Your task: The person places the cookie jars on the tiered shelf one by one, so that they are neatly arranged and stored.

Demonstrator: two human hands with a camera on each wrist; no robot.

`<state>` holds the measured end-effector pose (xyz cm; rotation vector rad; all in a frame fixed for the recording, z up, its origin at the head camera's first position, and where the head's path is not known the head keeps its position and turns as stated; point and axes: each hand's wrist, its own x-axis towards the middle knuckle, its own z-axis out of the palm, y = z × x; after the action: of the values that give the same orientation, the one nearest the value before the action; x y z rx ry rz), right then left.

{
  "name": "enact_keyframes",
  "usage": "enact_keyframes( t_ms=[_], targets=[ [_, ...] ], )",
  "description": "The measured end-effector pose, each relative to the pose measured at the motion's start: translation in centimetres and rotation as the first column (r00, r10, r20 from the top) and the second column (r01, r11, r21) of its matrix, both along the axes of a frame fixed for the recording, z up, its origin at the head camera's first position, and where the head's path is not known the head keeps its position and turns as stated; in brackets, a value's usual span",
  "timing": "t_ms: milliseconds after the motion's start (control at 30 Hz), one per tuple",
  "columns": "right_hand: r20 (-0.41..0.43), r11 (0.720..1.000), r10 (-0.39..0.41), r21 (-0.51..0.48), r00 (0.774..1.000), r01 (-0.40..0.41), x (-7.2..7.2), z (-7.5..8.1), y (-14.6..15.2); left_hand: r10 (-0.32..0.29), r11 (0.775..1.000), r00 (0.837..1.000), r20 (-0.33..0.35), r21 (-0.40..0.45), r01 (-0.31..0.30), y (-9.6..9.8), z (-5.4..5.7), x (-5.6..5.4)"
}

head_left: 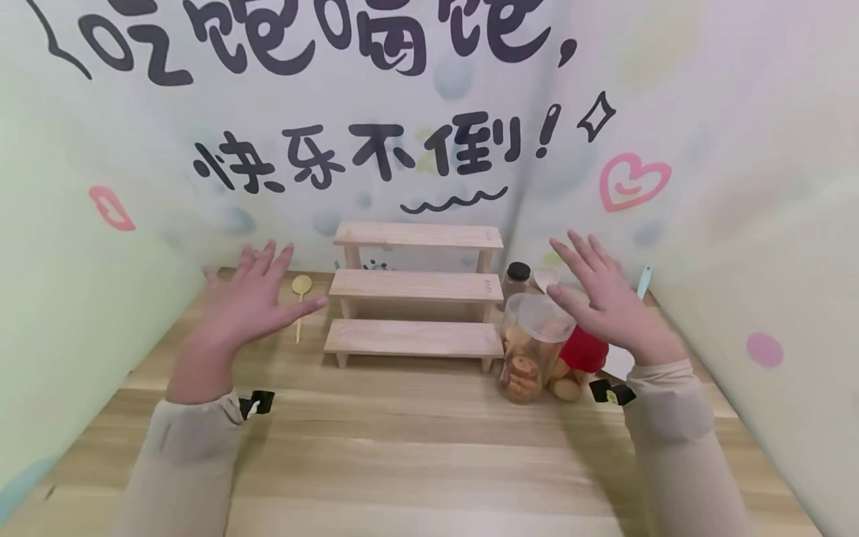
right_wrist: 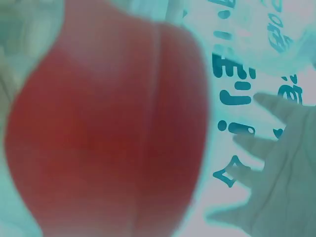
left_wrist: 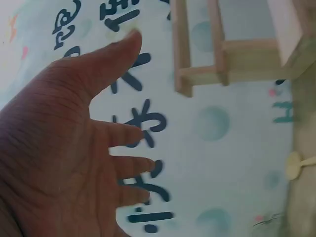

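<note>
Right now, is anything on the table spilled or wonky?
Nothing stands out as spilled or broken that I can see. The stepped shelf looks straight, and the cookies sit inside their clear jar.

Black lettering (head_left: pixel 385 156) on pale wall (head_left: pixel 282 224)

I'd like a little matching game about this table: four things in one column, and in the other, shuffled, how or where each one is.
Column one:
1. spoon
2. stepped shelf
3. lidded container
4. left hand

Column two:
A. see-through, with biscuits inside
B. yellow, lying left of the shelf
C. fingers spread, holding nothing
D. pale wood, with three levels

Pairs: 1-B, 2-D, 3-A, 4-C
</note>
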<state>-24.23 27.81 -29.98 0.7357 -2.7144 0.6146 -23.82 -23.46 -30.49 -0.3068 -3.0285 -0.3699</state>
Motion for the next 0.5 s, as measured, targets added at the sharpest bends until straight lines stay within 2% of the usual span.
enact_keyframes(
  t_ms=[67,133,233,300,400,467,500],
  targets=[
    [0.059,0.990,0.108,-0.092,0.992,-0.102,0.4,0.3,0.2,-0.037,0.991,0.999,0.007,0.131,0.036,0.3,-0.7,-0.7],
    [0.146,0.971,0.195,-0.168,0.970,-0.170,1.0,0.8,0.3,-0.078,0.953,0.997,0.029,0.297,0.066,0.8,-1.8,-1.8],
    [0.275,0.967,0.217,-0.189,0.936,-0.169,1.7,1.2,0.3,-0.125,0.857,0.990,0.069,0.510,0.073,2.0,-4.2,-3.4],
    [0.344,0.974,0.195,-0.175,0.918,-0.142,1.9,1.1,0.0,-0.152,0.778,0.985,0.086,0.625,0.066,2.7,-5.9,-4.1],
    [0.376,0.987,0.147,-0.120,0.915,-0.109,2.1,-0.1,-0.6,-0.165,0.669,0.982,0.097,0.742,0.039,3.4,-8.1,-4.2],
    [0.360,0.990,0.133,-0.095,0.923,-0.106,2.1,-0.8,-0.9,-0.153,0.613,0.984,0.092,0.790,0.022,3.7,-9.0,-4.1],
    [0.333,0.991,0.127,-0.077,0.934,-0.107,2.1,-1.0,-1.0,-0.141,0.596,0.986,0.086,0.803,0.015,3.9,-9.2,-4.0]
  ],
)
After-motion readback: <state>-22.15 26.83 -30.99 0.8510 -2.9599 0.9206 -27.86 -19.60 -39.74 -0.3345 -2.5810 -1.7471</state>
